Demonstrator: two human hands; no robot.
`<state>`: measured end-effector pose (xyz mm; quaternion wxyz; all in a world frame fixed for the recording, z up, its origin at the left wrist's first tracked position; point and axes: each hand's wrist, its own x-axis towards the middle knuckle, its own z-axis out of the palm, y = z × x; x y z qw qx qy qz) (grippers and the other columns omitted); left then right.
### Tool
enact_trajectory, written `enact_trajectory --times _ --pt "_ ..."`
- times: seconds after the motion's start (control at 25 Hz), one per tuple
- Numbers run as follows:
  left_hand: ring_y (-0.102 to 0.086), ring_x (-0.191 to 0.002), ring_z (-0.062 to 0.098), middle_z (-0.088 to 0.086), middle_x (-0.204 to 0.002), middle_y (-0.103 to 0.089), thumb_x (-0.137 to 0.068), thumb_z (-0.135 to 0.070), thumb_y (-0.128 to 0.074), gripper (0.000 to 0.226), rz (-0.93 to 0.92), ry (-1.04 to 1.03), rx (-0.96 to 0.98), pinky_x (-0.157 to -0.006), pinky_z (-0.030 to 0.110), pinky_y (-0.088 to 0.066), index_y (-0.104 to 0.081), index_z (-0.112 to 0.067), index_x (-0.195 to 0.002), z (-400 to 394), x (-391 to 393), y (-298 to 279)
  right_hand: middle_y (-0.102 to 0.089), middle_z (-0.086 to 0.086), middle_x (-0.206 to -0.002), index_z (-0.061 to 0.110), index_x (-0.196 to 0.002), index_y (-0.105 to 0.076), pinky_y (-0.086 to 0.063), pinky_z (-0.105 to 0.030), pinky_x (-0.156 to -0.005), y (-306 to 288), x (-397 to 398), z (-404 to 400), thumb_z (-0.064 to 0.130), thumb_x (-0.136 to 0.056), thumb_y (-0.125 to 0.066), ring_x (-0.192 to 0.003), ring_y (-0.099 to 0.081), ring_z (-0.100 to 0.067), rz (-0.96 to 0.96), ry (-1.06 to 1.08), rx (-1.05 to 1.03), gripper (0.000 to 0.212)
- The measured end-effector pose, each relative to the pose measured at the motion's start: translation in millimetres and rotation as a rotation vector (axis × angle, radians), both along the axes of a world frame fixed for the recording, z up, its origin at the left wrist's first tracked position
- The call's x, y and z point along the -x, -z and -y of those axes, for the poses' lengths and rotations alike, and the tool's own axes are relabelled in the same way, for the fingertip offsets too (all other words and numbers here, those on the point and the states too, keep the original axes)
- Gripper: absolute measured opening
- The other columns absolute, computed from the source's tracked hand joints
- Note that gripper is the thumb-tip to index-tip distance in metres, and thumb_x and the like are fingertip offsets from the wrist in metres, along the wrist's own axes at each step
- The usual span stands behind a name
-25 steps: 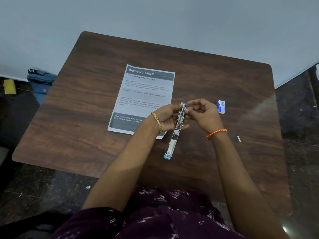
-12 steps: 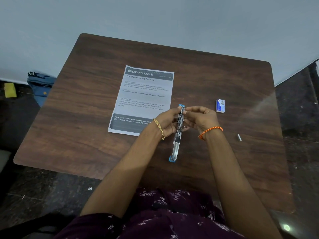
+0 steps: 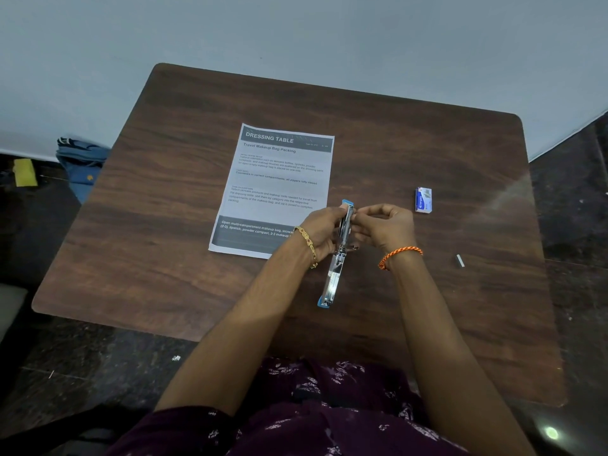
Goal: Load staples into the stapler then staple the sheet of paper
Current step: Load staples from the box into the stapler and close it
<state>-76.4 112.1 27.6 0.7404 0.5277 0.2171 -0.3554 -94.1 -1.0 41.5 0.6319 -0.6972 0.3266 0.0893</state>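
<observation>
- Since the previous second, both hands had shifted a little away from the sheet of paper (image 3: 279, 189), carrying the opened stapler (image 3: 339, 255) with them.
- Left hand (image 3: 324, 232) had its fingers wrapped around the stapler's upper half, held above the bench (image 3: 148, 225).
- Right hand (image 3: 385, 227) had fingers pinched narrow at the stapler's top; whether they held staples could not be told.
- Staple box (image 3: 423, 200) and a loose staple strip (image 3: 460, 261) lay to the right.

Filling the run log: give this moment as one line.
stage: loading | stapler: opened flat, in left hand | right hand: pinching at its channel | sheet of paper: unstapled on table
</observation>
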Motion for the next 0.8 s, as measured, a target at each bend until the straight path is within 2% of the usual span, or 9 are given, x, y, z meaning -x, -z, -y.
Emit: enact_trajectory --times 0.2,0.32,0.44,0.6,0.72,0.8 --pt "-0.055 -0.054 0.017 0.008 -0.068 -0.053 -0.095 -0.024 -0.048 0.022 0.024 0.015 -0.04 -0.054 0.032 -0.056 -0.058 -0.011 -0.08 2 1 1 -0.067 -0.01 -0.074 0.006 -0.08 -0.062 -0.059 -0.027 -0.059 -2 0 -2 0.009 -0.076 -0.072 -0.061 -0.066 -0.014 -0.031 0.018 -0.032 0.011" --pt "-0.057 -0.048 0.012 0.005 -0.068 -0.054 -0.095 -0.025 -0.047 0.023 0.01 0.027 -0.024 -0.063 0.036 -0.056 -0.06 -0.013 -0.08 0 0 1 -0.07 -0.006 -0.066 0.005 -0.081 -0.062 -0.058 -0.026 -0.062 -4 0 6 0.002 -0.079 -0.067 -0.054 -0.067 -0.01 -0.105 0.013 -0.275 0.006" --pt "-0.056 -0.058 0.011 0.001 -0.072 -0.056 -0.096 -0.026 -0.045 0.023 -0.016 0.039 -0.009 -0.062 0.032 -0.057 -0.061 -0.014 -0.083 -2 0 -1 -0.071 -0.001 -0.057 0.005 -0.083 -0.062 -0.058 -0.025 -0.06 -1 0 13 -0.001 -0.081 -0.062 -0.055 -0.069 -0.01 -0.158 0.019 -0.441 0.006" --pt "-0.054 -0.064 0.013 -0.004 -0.06 -0.065 -0.096 -0.025 -0.045 0.024 -0.06 0.022 -0.003 -0.061 0.033 -0.057 -0.061 -0.014 -0.081 -2 0 1 -0.068 0.0 -0.048 0.007 -0.08 -0.059 -0.057 -0.02 -0.051 7 2 9 0.002 -0.085 -0.059 -0.048 -0.067 -0.009 -0.157 0.063 -0.451 0.007" --pt "-0.053 -0.058 0.013 0.001 -0.071 -0.057 -0.097 -0.026 -0.042 0.028 -0.084 0.02 -0.003 -0.068 0.037 -0.053 -0.059 -0.013 -0.08 0 1 1 -0.067 0.001 -0.047 0.006 -0.084 -0.056 -0.056 -0.019 -0.049 10 2 6 0.001 -0.085 -0.058 -0.045 -0.065 -0.008 -0.148 0.056 -0.422 0.006" --pt "-0.056 -0.047 0.009 0.002 -0.074 -0.053 -0.098 -0.027 -0.041 0.027 -0.086 0.012 0.005 -0.069 0.038 -0.053 -0.059 -0.014 -0.081 1 1 1 -0.066 0.001 -0.046 0.006 -0.085 -0.055 -0.055 -0.018 -0.048 10 1 6 0.0 -0.084 -0.059 -0.044 -0.064 -0.007 -0.141 0.052 -0.426 0.007"
